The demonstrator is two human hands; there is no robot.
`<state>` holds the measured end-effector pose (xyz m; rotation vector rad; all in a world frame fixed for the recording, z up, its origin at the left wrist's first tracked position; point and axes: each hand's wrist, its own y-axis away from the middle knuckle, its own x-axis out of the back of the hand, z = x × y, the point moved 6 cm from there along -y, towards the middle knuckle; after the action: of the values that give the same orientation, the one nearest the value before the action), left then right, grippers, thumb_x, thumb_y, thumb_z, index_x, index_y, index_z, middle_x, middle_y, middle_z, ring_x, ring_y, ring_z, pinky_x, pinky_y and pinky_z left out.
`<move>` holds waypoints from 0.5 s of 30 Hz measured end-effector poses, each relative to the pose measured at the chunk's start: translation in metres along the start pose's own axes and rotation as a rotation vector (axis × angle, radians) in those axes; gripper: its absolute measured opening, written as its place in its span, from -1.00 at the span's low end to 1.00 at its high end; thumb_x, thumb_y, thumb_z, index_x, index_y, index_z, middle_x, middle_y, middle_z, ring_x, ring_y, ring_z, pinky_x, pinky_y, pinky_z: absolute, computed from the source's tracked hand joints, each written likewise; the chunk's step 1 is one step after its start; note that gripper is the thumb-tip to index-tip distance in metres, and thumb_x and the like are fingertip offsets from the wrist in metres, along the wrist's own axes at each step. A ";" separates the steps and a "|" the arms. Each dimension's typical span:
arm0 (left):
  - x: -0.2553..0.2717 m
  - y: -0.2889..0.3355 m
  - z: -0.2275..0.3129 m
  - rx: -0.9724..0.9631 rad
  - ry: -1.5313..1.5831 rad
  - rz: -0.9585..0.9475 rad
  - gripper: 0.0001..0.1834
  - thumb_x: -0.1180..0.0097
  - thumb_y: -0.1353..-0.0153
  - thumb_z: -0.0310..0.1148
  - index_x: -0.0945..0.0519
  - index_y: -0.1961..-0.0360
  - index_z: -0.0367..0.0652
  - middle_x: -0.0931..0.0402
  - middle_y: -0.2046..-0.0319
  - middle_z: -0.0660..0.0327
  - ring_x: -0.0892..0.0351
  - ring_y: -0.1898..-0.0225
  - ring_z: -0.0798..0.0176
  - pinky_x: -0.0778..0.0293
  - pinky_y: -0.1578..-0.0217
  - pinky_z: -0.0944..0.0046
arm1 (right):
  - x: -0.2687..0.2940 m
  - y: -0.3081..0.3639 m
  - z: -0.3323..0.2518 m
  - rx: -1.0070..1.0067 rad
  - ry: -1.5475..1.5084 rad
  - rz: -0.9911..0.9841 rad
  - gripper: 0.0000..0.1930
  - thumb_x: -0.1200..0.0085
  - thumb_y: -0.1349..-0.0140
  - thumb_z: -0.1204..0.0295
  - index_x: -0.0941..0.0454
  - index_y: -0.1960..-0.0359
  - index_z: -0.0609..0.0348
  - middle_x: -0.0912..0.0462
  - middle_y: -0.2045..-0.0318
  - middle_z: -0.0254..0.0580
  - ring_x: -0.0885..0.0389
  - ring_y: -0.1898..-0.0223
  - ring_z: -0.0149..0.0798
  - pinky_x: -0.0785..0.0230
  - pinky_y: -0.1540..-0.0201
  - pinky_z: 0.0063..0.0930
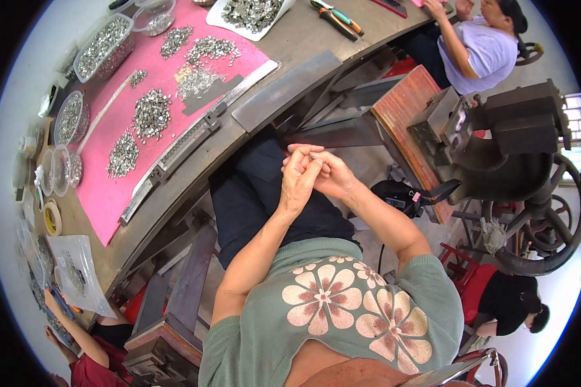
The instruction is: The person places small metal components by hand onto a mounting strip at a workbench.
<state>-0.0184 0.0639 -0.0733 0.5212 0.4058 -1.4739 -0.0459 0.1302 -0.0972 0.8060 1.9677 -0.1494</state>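
My left hand (297,182) and my right hand (335,177) are clasped together above my lap, away from the workbench edge. The fingers of both are closed and pressed against each other, with the left thumb lying toward the right palm. Whatever may be between them is hidden or too small to make out. To their left, a pink sheet (97,200) covers part of the bench. On it lie several heaps of small metal pieces, including a darker heap (152,115) and a nearer heap (122,157). A long metal straightedge rail (177,147) runs along the sheet's near border.
Clear plastic tubs (104,48) of metal pieces line the bench's far side, near a tape roll (52,218) and a plastic bag (81,274). Pliers (337,23) lie at the top. A hand press (510,122) stands right. Other people sit around, one in a lilac shirt (478,55).
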 end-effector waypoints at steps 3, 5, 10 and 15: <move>0.001 0.000 -0.001 0.001 0.001 0.004 -0.76 0.08 -0.34 -0.55 -0.44 -0.01 -0.30 -0.52 0.40 0.22 -0.51 0.35 0.44 -0.43 0.27 0.45 | 0.000 -0.001 0.001 -0.006 -0.012 -0.010 -0.50 0.14 -0.33 0.27 -0.35 -0.22 0.34 -0.50 -0.05 0.20 -0.45 -0.15 -0.08 -0.19 -0.31 -0.22; 0.001 0.001 -0.001 -0.002 0.001 0.005 -0.76 0.08 -0.34 -0.55 -0.44 -0.01 -0.30 -0.52 0.40 0.22 -0.52 0.35 0.44 -0.43 0.27 0.45 | 0.000 -0.001 0.002 -0.010 -0.024 -0.018 -0.50 0.14 -0.33 0.27 -0.34 -0.22 0.34 -0.50 -0.05 0.20 -0.45 -0.16 -0.08 -0.19 -0.31 -0.22; 0.002 0.001 -0.002 -0.007 0.008 -0.003 -0.75 0.09 -0.33 -0.55 -0.44 -0.01 -0.30 -0.52 0.39 0.22 -0.53 0.34 0.42 -0.45 0.25 0.44 | 0.004 -0.002 0.004 -0.009 -0.021 -0.009 -0.50 0.14 -0.32 0.27 -0.35 -0.22 0.33 -0.50 -0.05 0.20 -0.46 -0.14 -0.09 -0.20 -0.30 -0.23; 0.006 0.001 -0.005 -0.006 -0.002 -0.009 -0.73 0.09 -0.31 -0.54 -0.44 -0.02 -0.30 -0.53 0.39 0.21 -0.54 0.33 0.40 -0.45 0.23 0.41 | 0.004 -0.001 0.005 -0.019 -0.029 -0.008 -0.48 0.13 -0.31 0.26 -0.34 -0.23 0.33 -0.49 -0.07 0.19 -0.46 -0.14 -0.09 -0.21 -0.29 -0.23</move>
<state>-0.0165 0.0620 -0.0803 0.5139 0.4110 -1.4817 -0.0438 0.1292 -0.1034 0.7796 1.9425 -0.1465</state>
